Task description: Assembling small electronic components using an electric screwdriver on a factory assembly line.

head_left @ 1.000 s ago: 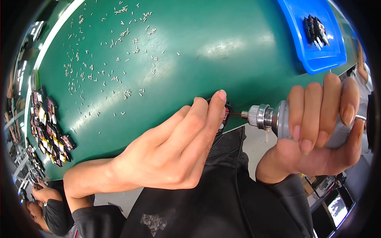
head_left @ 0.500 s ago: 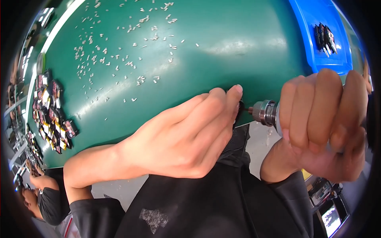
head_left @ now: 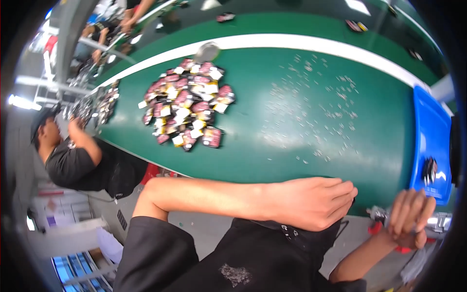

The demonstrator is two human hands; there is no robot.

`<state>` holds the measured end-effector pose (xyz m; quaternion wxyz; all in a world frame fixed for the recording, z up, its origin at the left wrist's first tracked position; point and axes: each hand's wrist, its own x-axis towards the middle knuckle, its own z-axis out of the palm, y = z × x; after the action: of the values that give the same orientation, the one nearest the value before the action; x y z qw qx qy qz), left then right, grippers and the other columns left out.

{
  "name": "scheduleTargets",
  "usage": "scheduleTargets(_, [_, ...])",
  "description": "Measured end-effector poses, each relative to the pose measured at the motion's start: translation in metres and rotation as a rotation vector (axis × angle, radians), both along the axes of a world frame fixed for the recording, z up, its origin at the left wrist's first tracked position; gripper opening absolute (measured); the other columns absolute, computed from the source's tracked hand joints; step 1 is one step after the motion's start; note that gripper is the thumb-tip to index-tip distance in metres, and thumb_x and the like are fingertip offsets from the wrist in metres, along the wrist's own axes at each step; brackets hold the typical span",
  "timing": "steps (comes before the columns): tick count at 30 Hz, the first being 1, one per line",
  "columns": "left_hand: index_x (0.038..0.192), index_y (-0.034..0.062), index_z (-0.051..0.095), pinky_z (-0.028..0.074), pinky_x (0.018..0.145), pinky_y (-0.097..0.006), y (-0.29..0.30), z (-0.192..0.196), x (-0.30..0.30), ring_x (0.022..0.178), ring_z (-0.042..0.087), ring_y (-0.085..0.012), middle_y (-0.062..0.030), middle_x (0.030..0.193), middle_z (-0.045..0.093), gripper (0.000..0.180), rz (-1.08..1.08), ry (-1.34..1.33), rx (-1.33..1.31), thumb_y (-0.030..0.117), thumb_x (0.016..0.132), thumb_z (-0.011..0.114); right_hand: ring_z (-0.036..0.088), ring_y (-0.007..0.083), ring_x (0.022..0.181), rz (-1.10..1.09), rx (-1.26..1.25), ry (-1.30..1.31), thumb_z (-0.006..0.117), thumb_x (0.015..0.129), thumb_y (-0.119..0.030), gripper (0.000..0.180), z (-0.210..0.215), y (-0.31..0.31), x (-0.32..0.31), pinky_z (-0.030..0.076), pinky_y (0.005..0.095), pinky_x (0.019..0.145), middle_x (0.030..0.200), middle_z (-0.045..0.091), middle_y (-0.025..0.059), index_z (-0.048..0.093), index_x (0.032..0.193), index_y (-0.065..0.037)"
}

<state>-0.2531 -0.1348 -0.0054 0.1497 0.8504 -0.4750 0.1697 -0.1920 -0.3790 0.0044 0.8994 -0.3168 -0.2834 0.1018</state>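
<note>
My left hand (head_left: pixel 311 202) lies over the near edge of the green table (head_left: pixel 248 160), its fingers curled down. A dark edge of a small black part (head_left: pixel 354 199) shows at its fingertips; the rest is hidden under the hand. Farther right and slightly lower, my right hand (head_left: pixel 411 216) is wrapped round a power screwdriver (head_left: pixel 439 222), blurred by motion. The screwdriver's metal nose points left toward my left hand, apart from it. Just beyond my right hand stands a blue tray (head_left: pixel 419 146) with a few black parts (head_left: pixel 430 170) in it.
A heap of black parts with pink and white labels (head_left: pixel 185 104) lies left of centre, beside a round disc (head_left: pixel 207 52). Tiny silvery pieces (head_left: pixel 335 115) are scattered right of it. Past the white rail (head_left: pixel 292 41) runs another green surface. A co-worker (head_left: pixel 73 155) sits at left.
The view has swung left, showing more of the heap and the co-worker. My right hand and screwdriver have drawn away from my left hand, which stays curled.
</note>
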Motion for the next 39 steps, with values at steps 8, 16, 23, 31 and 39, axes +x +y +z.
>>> scheduleTargets(8, [0.112, 0.0006, 0.06, 0.045, 0.089, -0.04, 0.169, 0.049, -0.022, 0.102, 0.057, -0.0316, -0.0134, 0.113, 0.064, 0.037, 1.114, -0.116, -0.056, -0.005, 0.076, 0.065, 0.034, 0.0093, 0.036, -0.262, 0.163, 0.352, 0.053, 0.086, -0.008, 0.015, -0.014, 0.016, -0.023, 0.034, 0.0229, 0.04, 0.051, 0.037, 0.0012, 0.041, 0.078, -0.006])
scheduleTargets(16, [0.106, 0.0002, 0.064, 0.046, 0.09, -0.043, 0.175, 0.034, -0.009, 0.109, 0.054, -0.0331, -0.0123, 0.119, 0.061, 0.024, 1.166, -0.242, 0.08, 0.001, 0.083, 0.063, 0.034, 0.0125, 0.042, -0.179, 0.246, 0.52, 0.046, 0.09, -0.01, 0.012, -0.029, 0.034, -0.03, 0.035, 0.028, 0.046, 0.057, 0.036, 0.0038, 0.038, 0.083, -0.005])
scheduleTargets(23, [0.095, -0.0006, 0.063, 0.049, 0.078, -0.039, 0.119, 0.023, 0.072, 0.091, 0.058, -0.0308, -0.0114, 0.1, 0.06, 0.019, 0.825, -0.046, -0.044, -0.001, 0.077, 0.067, 0.036, 0.0137, 0.041, -0.16, 0.254, 0.54, 0.047, 0.089, -0.011, 0.013, -0.027, 0.03, -0.034, 0.036, 0.0288, 0.046, 0.057, 0.037, 0.0044, 0.038, 0.082, -0.005])
scheduleTargets(31, [0.085, -0.0023, 0.054, 0.049, 0.072, -0.039, 0.125, 0.0, 0.102, 0.084, 0.057, -0.0313, -0.012, 0.088, 0.055, 0.012, 0.771, -0.02, 0.089, -0.004, 0.078, 0.064, 0.037, 0.0131, 0.042, -0.21, 0.283, 0.547, 0.046, 0.09, -0.014, 0.013, -0.029, 0.034, -0.034, 0.036, 0.0297, 0.046, 0.058, 0.038, 0.0037, 0.039, 0.082, -0.006])
scheduleTargets(39, [0.09, 0.0002, 0.052, 0.046, 0.074, -0.04, 0.126, 0.001, 0.109, 0.084, 0.055, -0.0324, -0.0141, 0.087, 0.053, 0.013, 0.776, 0.008, 0.066, -0.001, 0.081, 0.061, 0.036, 0.0127, 0.041, -0.191, 0.263, 0.541, 0.046, 0.09, -0.014, 0.013, -0.028, 0.029, -0.035, 0.036, 0.0293, 0.046, 0.058, 0.039, 0.0038, 0.039, 0.082, -0.007])
